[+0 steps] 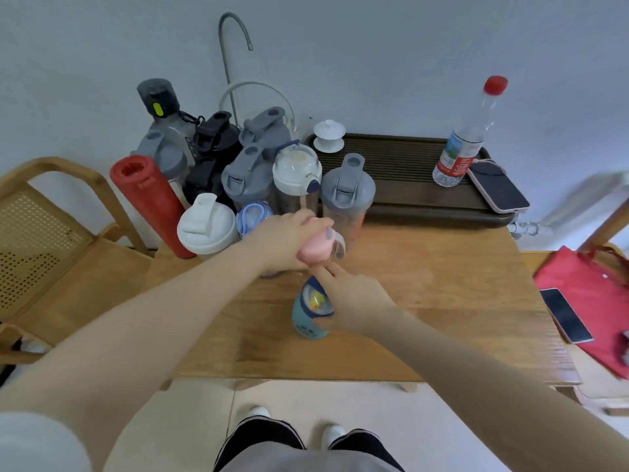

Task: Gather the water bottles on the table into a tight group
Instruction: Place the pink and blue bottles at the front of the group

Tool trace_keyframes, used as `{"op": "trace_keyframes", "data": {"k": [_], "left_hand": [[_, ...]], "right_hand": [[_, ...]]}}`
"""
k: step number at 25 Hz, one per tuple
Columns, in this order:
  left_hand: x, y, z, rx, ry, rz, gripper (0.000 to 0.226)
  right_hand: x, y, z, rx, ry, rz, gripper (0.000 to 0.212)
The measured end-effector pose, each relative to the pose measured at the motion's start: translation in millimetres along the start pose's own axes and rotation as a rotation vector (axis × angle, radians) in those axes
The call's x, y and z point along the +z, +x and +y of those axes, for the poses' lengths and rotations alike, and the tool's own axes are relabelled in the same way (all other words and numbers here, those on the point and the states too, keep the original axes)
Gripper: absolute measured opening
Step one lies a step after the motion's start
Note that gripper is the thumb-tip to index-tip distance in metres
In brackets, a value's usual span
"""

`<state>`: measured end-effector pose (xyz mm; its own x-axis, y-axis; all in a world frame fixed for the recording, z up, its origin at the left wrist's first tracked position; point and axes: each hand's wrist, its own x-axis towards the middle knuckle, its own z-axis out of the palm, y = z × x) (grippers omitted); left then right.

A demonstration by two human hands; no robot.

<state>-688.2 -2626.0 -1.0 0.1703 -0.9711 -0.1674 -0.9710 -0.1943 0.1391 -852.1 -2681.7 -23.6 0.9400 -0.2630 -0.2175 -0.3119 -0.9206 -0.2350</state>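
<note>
Several bottles stand packed together at the table's back left, among them a red bottle, a white-lidded shaker and a grey-lidded shaker. My left hand grips the top of a pink-lidded bottle at the front of that group. My right hand holds a light blue bottle with a dark blue lid, just in front of the pink one. A clear plastic bottle with a red cap stands apart on the dark tray at the back right.
A dark tea tray carries a white lidded cup and a phone. A red bag and another phone lie at the right. A wooden chair stands to the left. A curved tap rises behind the bottles.
</note>
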Motion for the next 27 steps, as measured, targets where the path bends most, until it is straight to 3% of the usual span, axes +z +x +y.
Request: {"op": "trace_keyframes", "data": {"k": [8, 15, 20, 23, 25, 27], "left_hand": [[0, 9, -5, -0.088, 0.126, 0.123, 0.078], [-1, 10, -16, -0.012, 0.185, 0.109, 0.086], [7, 9, -12, 0.000, 0.108, 0.167, 0.087], [3, -6, -19, 0.036, -0.004, 0.317, 0.089], [1, -25, -36, 0.065, -0.018, 0.528, 0.082], [10, -49, -64, -0.003, -0.016, 0.722, 0.079]], "right_hand": [[-3, 4, 33, 0.423, 0.074, 0.234, 0.061], [-7, 39, 35, 0.476, 0.083, 0.339, 0.062], [-3, 34, 36, 0.476, 0.211, 0.294, 0.075], [-3, 24, 33, 0.428, 0.094, 0.447, 0.087], [-7, 23, 20, 0.233, 0.015, 0.635, 0.084], [-13, 34, 0, -0.019, -0.040, 0.674, 0.081]]}}
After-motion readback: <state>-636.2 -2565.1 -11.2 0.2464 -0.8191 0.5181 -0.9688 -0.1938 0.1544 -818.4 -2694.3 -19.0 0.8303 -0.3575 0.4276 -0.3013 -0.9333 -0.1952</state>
